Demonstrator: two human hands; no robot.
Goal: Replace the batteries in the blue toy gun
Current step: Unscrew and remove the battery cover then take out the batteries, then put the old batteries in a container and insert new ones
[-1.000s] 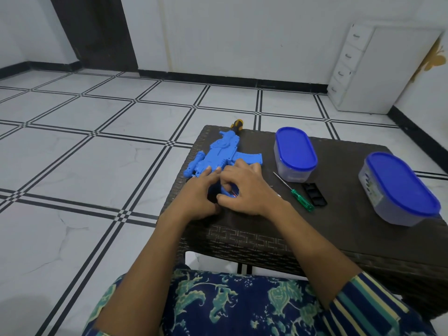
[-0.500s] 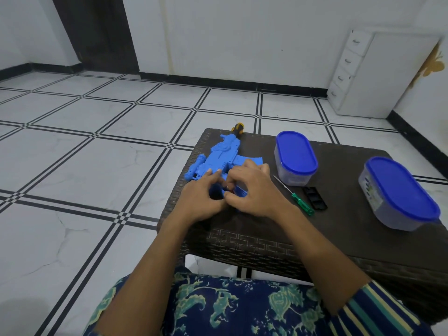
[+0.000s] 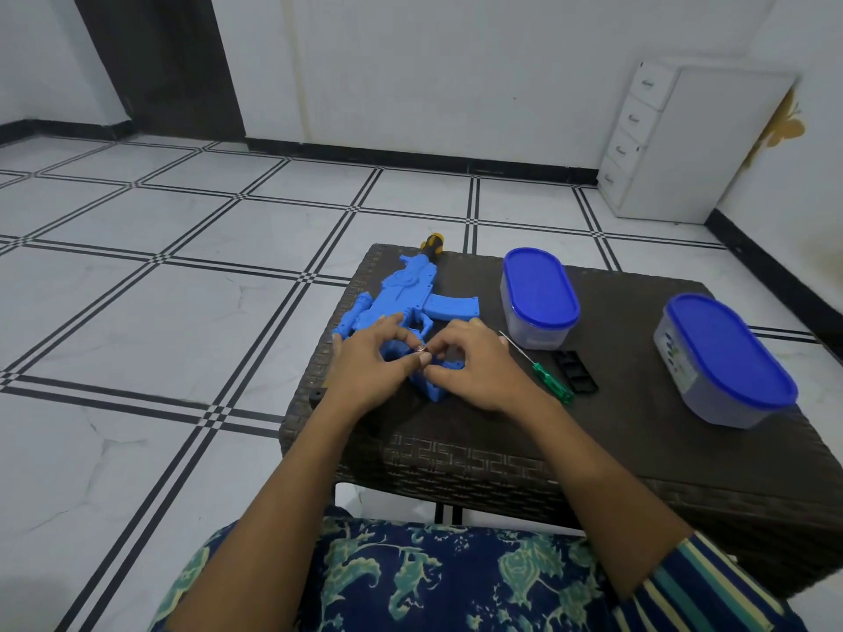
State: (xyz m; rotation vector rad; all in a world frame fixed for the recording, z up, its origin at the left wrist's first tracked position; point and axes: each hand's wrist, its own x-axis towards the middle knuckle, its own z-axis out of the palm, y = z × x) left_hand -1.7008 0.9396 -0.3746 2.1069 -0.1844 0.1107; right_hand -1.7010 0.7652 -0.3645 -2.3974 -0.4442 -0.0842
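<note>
The blue toy gun [image 3: 406, 296] lies flat on the left part of the dark wicker table [image 3: 638, 449], its orange-tipped muzzle pointing away from me. Both my hands are over its handle end. My left hand [image 3: 372, 374] pinches a small, pale round item [image 3: 422, 348] between thumb and forefinger, too small to identify. My right hand [image 3: 474, 369] has its fingers curled over the gun's handle, and its fingertips meet those of the left hand. The handle's opening is mostly hidden by my fingers.
A green-handled screwdriver [image 3: 549, 380] lies just right of my right hand, with a black ribbed cover [image 3: 575, 371] beside it. Two clear tubs with blue lids stand on the table, one behind the screwdriver [image 3: 538, 294], one at the right edge [image 3: 725, 358].
My hands have parted a little and lifted at the fingertips. The small item now shows between my left thumb and forefinger. The gun has stayed put.
</note>
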